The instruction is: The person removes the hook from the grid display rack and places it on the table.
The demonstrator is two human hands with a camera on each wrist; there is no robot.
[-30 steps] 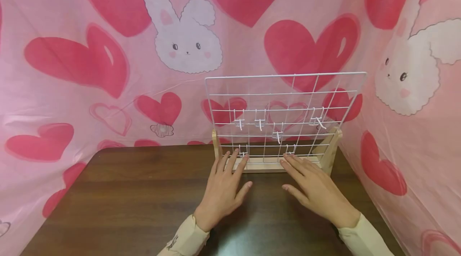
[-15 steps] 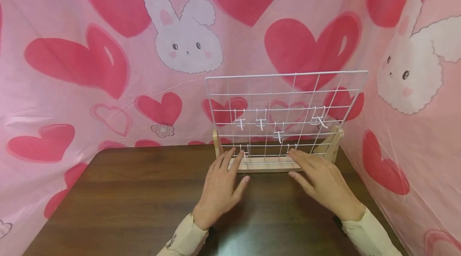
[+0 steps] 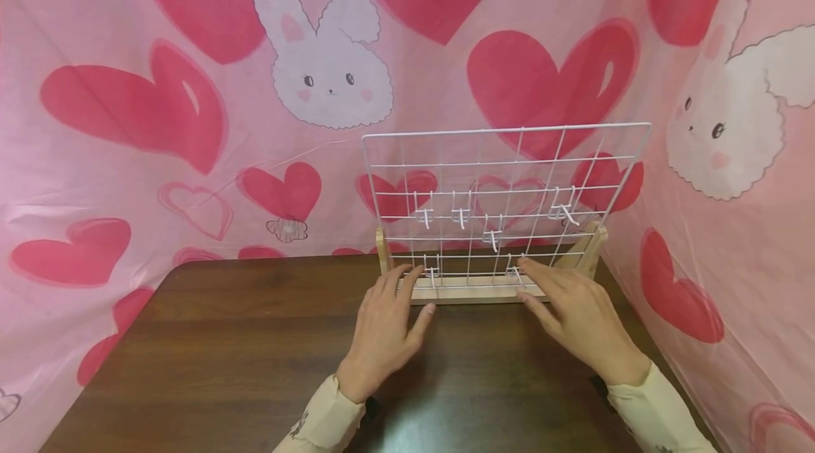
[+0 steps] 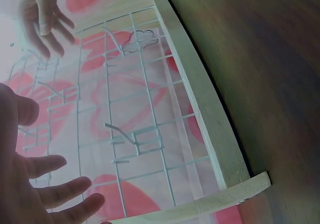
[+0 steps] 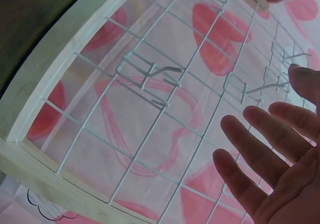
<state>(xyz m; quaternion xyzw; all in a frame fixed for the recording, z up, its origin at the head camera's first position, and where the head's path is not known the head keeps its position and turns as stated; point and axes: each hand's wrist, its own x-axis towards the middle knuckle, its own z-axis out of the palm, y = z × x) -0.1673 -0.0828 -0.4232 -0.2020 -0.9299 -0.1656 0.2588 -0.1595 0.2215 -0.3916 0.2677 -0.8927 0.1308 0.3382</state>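
A white wire grid rack stands tilted on a wooden base on the table. Several white wire hooks hang on it, among them a lower left hook and a lower right hook. My left hand hovers before the rack's lower left corner, fingers loosely spread. Opposite it, near the lower right hook, is my right hand, its fingers slightly bent. Both wrist views show the hands apart from the grid: the left hand and the right hand hold nothing.
The dark wooden table extends left of the rack and toward me. A pink cloth with hearts and rabbits hangs behind and along the right side. Wooden end supports hold the rack at both ends.
My hands have drifted apart, the left one to the left and the right one to the right. Their fingers are a little more bent. The rack and its hooks have stayed in place.
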